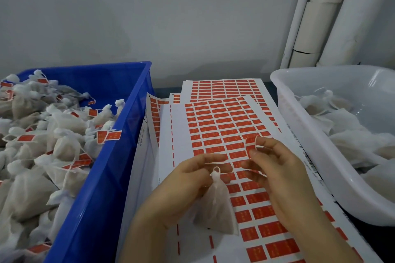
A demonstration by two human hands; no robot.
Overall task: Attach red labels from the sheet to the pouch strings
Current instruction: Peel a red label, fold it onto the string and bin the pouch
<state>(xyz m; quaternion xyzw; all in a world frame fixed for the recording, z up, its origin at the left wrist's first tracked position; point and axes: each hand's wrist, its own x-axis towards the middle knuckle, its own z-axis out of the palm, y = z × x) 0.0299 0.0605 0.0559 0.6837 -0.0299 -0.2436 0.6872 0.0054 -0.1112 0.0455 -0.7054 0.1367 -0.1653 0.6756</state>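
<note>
Hanging pouch (pixel 216 205) — neck up, slightly tilted

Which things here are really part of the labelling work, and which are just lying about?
In the job: pouch in the left hand; red label pinched by the right hand; label sheet; blue crate of labelled pouches; white tub of plain pouches.
Lying about: white pipes in the corner.

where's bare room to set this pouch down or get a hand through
Free: the white sheet margin between the blue bin and the red label columns; the far end of the white tub. Crowded: the blue bin, heaped with pouches, and mid-sheet where the left hand and right hand work.
</note>
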